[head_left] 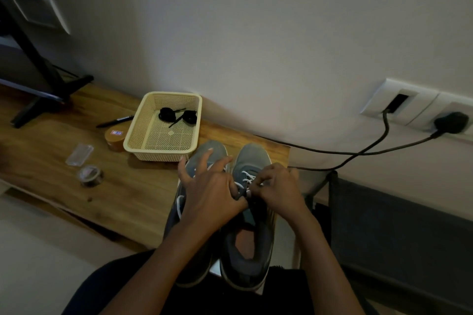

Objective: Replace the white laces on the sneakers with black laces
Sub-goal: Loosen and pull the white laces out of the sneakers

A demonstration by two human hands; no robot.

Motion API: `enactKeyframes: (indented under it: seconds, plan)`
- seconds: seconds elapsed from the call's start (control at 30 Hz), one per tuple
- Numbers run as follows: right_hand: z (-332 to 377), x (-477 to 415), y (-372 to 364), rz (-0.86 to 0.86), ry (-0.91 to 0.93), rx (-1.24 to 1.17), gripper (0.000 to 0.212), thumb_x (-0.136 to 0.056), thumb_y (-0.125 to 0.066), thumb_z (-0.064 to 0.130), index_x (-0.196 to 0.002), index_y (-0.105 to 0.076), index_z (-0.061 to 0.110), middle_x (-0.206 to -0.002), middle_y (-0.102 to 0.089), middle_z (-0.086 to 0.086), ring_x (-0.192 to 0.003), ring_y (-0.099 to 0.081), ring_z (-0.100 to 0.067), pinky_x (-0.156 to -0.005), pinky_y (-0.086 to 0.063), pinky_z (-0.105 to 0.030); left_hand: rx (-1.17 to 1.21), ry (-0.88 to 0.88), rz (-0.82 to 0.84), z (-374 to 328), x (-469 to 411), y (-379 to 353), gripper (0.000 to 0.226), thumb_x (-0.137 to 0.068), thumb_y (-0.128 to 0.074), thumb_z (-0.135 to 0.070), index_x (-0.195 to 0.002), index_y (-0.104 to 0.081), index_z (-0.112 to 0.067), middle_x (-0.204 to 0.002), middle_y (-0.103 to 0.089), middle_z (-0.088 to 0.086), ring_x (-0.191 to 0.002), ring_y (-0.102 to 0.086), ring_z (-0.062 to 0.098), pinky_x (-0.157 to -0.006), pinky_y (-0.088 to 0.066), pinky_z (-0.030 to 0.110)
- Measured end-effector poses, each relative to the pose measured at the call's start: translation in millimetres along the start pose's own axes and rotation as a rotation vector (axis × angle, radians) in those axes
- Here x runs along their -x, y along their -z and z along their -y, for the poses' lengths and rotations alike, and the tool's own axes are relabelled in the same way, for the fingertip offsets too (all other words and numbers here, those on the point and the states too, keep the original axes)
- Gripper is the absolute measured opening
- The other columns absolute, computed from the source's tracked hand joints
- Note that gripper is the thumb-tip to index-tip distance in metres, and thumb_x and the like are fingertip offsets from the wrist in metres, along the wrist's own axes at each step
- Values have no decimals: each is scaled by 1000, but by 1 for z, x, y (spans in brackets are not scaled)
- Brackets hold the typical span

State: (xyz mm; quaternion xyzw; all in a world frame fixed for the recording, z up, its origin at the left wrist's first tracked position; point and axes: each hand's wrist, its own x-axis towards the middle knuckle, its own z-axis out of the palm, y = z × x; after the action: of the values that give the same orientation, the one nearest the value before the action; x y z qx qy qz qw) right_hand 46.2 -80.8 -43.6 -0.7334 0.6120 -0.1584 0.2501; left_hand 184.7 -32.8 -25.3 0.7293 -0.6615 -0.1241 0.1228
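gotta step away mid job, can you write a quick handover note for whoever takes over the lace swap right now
Left hand: fingers splayed over the left sneaker, thumb side at the lacing of the right sneaker; any pinch is hidden.
Right hand: pinches the white lace on the right sneaker.
Black laces: two coiled bundles in the cream basket on the wooden desk.
Done: nothing swapped; both sneakers show white lace.
Left: pull the white laces out of both, then thread the black ones in.
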Motion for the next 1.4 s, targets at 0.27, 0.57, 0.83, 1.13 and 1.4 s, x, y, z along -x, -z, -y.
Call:
enactKeyframes:
  seconds: [0.27, 0.57, 0.83, 1.13, 1.4]
  plan:
    - [-4, 2, 9, -175, -77, -170, 26, -77, -69, 9, -65, -55, 27, -100, -57, 1, -108, -49, -22, -84, -24, -19, -13, 35, -1, -3, 4, -5, 23, -73, -63, -54, -72, -54, -32, -147, -31, -21, -144, 0, 13, -109, 13, 55]
    - [8, 4, 0, 119, 26, 150, 11, -79, -65, 26, -72, -60, 33, -126, -53, 10, -127, -32, -24, -102, -27, -35, -96, 41, -46, -6, 2, -14, 25, -82, -54, -55, -90, -61, -33, -147, -32, -17, -145, -2, 15, -101, 19, 53]
    - [9, 2, 3, -34, -75, -5, 8, -82, -67, 19, -76, -70, 23, -113, -56, 8, -117, -35, -22, -85, -25, -27, -20, 51, -62, -5, 1, -14, 24, -78, -62, -49, -67, -53, -29, -143, -39, -20, -144, -6, 12, -102, 19, 49]
    - [17, 4, 9, -129, -92, -79, 16, -79, -66, 16, -78, -62, 31, -130, -48, 7, -129, -28, -22, -105, -23, -34, 21, 60, -55, -4, 2, -13, 24, -76, -64, -47, -63, -55, -30, -142, -41, -18, -144, -7, 12, -103, 18, 49]
    - [19, 9, 6, 2, 4, 227, 13, -86, -62, 29, -95, -72, 26, -136, -46, 13, -135, -18, -24, -109, -15, -43, 18, 58, -100, 1, -2, -20, 32, -77, -61, -59, -63, -63, -30, -139, -45, -22, -144, -9, 11, -103, 18, 49]
